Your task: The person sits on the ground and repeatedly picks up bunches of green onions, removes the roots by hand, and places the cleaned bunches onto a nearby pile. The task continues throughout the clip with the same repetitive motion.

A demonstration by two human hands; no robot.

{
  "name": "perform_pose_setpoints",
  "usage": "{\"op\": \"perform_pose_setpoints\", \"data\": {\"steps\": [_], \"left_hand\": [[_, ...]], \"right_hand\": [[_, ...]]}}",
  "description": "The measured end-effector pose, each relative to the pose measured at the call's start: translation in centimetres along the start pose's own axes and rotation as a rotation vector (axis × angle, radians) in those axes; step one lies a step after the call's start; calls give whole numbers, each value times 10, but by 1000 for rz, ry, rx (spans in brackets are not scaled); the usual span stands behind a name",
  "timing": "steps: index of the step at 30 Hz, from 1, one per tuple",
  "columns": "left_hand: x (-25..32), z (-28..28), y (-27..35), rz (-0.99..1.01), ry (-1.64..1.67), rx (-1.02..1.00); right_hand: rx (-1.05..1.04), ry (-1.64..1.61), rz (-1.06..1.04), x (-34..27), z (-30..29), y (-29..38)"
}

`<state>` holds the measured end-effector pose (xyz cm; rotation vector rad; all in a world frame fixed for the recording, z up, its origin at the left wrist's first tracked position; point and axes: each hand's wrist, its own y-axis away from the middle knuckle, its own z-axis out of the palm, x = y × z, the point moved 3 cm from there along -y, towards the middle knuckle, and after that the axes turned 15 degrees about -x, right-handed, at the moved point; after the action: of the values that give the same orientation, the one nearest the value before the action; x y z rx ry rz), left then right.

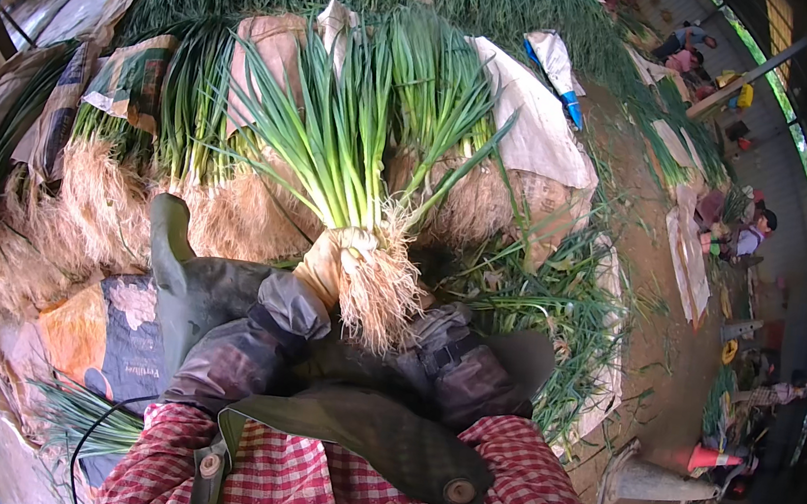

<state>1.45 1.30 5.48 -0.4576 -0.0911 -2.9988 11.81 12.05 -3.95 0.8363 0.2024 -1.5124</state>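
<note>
A fanned bunch of green onions (343,161) stands before me, green leaves up and pale stringy roots (380,291) hanging toward me. My left hand (323,261), in a yellowish glove, is closed around the lower stalks from the left side. Roots hide nearly all of my right hand; only its grey sleeve cover (446,333) shows clearly, just to their right. How its fingers are set cannot be seen. Behind this bunch, another leafy bunch (433,74) of green onions leans upright among cloth sacks.
Rooted onion bunches (110,178) line the left under sacking. Loose trimmed leaves (561,324) lie heaped at right by a white sheet (526,116). My rubber boot (174,239) is beside the left row. A traffic cone (655,479) lies tipped on the earth floor (649,403); several people sit farther right.
</note>
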Motion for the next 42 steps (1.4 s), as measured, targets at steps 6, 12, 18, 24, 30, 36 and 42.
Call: {"op": "perform_pose_setpoints", "data": {"steps": [6, 12, 18, 24, 30, 36, 42], "left_hand": [[0, 10, 4, -20, -34, 38], [-3, 19, 6, -178, -294, -91], [-3, 9, 11, -136, -259, -32], [7, 16, 10, -21, -328, 37], [-6, 47, 35, -171, -83, -146], [19, 54, 80, -34, -240, 6], [29, 59, 62, 88, -201, 58]], "right_hand": [[-46, 347, -70, -63, 14, 23], [73, 372, -241, -91, 26, 12], [-31, 823, -418, -56, 25, 0], [109, 637, -258, -72, 18, 4], [43, 188, -113, -85, 60, -36], [237, 369, -563, -210, 69, -30], [-273, 265, 141, -83, 101, 19]]}}
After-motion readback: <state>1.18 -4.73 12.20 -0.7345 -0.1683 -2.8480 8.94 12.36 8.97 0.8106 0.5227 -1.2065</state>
